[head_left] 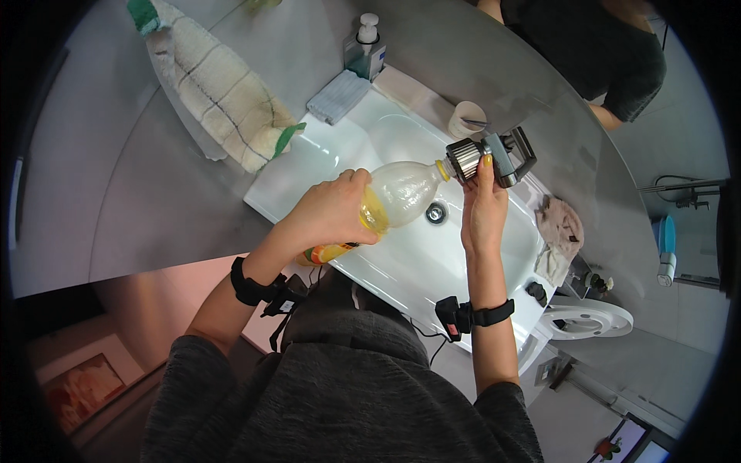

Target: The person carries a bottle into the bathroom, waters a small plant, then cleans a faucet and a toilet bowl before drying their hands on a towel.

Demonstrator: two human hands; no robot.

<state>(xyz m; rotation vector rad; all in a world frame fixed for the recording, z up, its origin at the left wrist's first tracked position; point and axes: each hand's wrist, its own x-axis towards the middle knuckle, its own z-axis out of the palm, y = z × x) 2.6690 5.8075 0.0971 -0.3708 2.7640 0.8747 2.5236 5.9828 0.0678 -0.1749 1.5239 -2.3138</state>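
Observation:
My left hand [333,207] is wrapped round a clear plastic bottle [401,193] with a yellow and orange label. The bottle is tilted over the white sink [401,266], its neck with a yellow ring pointing toward the faucet. Its mouth meets the ribbed silver end of the faucet [494,158], or lies right beside it; I cannot tell which. My right hand [486,207] grips that faucet from below, thumb along its body near the looped handle. Whether liquid is in the bottle, I cannot tell. Below the bottle shows the round drain [437,213].
A checked cream towel [224,85] hangs at the upper left. At the sink's back stand a soap dispenser [366,46], a folded blue cloth [338,97] and a white cup [466,119]. Pinkish cloth [559,225] lies right of the basin, near a white toilet seat [590,318].

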